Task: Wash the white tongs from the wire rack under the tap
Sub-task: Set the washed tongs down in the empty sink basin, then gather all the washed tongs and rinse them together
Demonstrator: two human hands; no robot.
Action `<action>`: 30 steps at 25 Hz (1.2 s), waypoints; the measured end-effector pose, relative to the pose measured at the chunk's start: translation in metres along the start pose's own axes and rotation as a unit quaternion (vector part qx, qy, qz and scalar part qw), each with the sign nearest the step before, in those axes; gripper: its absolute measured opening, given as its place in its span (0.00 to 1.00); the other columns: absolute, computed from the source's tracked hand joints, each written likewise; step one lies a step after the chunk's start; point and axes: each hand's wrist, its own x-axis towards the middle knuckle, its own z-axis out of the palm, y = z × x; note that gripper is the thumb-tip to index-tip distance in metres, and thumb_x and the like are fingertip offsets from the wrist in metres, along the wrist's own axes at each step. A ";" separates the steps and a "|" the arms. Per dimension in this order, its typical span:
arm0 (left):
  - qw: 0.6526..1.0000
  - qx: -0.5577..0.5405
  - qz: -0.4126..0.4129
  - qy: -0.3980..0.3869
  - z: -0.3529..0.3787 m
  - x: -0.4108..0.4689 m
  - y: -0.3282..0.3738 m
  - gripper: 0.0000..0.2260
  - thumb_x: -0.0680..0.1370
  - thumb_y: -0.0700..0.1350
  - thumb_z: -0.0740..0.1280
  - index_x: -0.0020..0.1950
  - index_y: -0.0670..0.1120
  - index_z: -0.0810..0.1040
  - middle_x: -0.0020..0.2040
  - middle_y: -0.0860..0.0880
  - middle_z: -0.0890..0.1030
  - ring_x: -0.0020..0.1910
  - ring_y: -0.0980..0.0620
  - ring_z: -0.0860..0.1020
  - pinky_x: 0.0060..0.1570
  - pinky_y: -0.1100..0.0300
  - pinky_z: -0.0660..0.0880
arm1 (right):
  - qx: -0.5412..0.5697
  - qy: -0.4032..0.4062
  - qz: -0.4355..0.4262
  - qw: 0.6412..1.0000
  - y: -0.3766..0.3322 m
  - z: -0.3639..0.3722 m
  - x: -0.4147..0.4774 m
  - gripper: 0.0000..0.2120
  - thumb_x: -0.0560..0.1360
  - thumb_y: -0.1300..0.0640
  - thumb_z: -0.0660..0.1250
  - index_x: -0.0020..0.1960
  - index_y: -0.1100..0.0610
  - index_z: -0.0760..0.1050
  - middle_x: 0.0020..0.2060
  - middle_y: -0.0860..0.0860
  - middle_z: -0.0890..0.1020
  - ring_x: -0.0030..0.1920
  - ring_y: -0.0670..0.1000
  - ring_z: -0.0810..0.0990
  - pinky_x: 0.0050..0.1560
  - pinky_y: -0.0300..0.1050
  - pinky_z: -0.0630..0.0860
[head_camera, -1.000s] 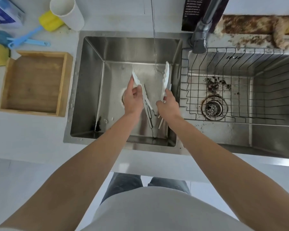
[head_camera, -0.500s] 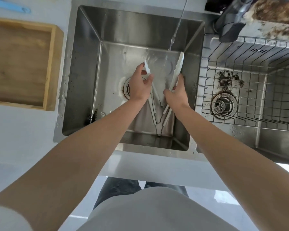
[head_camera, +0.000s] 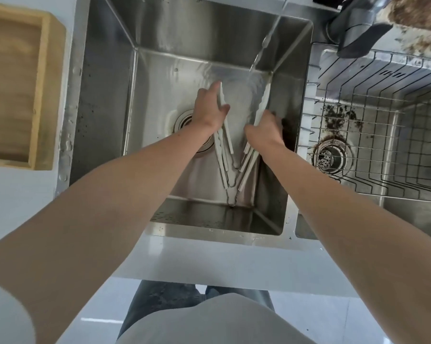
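Closest in, a grey shirt (head_camera: 209, 324) and dark jeans (head_camera: 159, 296) sit at the bottom edge, pressed up to the pale countertop (head_camera: 209, 259). Both bare forearms reach out over it and down into the left basin (head_camera: 105, 108) of a steel double sink.

Here are the white tongs (head_camera: 221, 160), spread wide in a V inside that basin. The hinge end points back toward the person, low by the basin's near wall, and the two arms fan away from it. The left hand (head_camera: 209, 111) has its fingers curled round the left arm about halfway up, one finger lying along the blade toward its tip. The right hand (head_camera: 264, 131) is clenched round the right arm at much the same height, and the white scalloped blade sticks out beyond the knuckles. So the handles trail below both grips and the tips rise past them.

The left basin's drain (head_camera: 182, 120) peeks out behind the left wrist. A thin water stream (head_camera: 261, 49) slants down from the tap (head_camera: 353, 28) and lands between the two tips, close to the right blade.

To the right, the wire rack (head_camera: 388, 125) sits in the right basin over a grubby drain (head_camera: 331, 157) and dark specks. Far left, a wooden tray (head_camera: 43, 95) rests on the counter.
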 end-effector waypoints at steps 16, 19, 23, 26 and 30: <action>0.993 -0.001 -0.118 -0.009 0.036 -0.037 -0.016 0.44 0.68 0.36 0.75 0.77 0.54 0.55 0.67 0.36 0.63 0.65 0.35 0.66 0.61 0.48 0.71 | -0.293 0.027 -0.036 0.955 0.031 0.037 -0.017 0.38 0.78 0.59 0.66 0.78 0.64 0.45 0.68 0.66 0.66 0.59 0.65 0.78 0.46 0.51 0.72; 0.990 -0.070 -0.122 0.016 0.036 -0.043 -0.019 0.43 0.68 0.34 0.72 0.77 0.55 0.57 0.64 0.37 0.67 0.63 0.38 0.68 0.60 0.52 0.72 | -0.197 0.051 -0.007 0.979 0.038 0.038 -0.022 0.31 0.77 0.60 0.66 0.73 0.66 0.53 0.65 0.64 0.72 0.61 0.66 0.76 0.55 0.56 0.75; 0.976 -0.191 -0.102 0.030 0.034 -0.061 -0.026 0.44 0.68 0.29 0.71 0.75 0.59 0.58 0.68 0.46 0.71 0.63 0.47 0.72 0.53 0.57 0.77 | -0.183 -0.005 0.040 0.982 0.043 0.041 -0.031 0.27 0.78 0.56 0.67 0.69 0.65 0.58 0.63 0.63 0.75 0.61 0.65 0.76 0.55 0.57 0.76; 0.960 -0.257 -0.104 0.043 0.028 -0.075 -0.035 0.44 0.67 0.31 0.76 0.73 0.61 0.60 0.73 0.52 0.67 0.66 0.55 0.68 0.52 0.68 0.71 | -0.164 0.003 0.040 0.986 0.045 0.041 -0.033 0.21 0.78 0.62 0.66 0.66 0.64 0.62 0.62 0.64 0.75 0.61 0.66 0.76 0.56 0.58 0.77; 0.941 -0.303 -0.143 0.044 0.016 -0.091 -0.039 0.39 0.65 0.37 0.80 0.70 0.56 0.66 0.65 0.51 0.77 0.62 0.53 0.76 0.57 0.60 0.74 | -0.099 -0.010 0.040 0.994 0.047 0.039 -0.039 0.21 0.79 0.62 0.62 0.70 0.64 0.61 0.65 0.63 0.72 0.62 0.64 0.75 0.57 0.56 0.76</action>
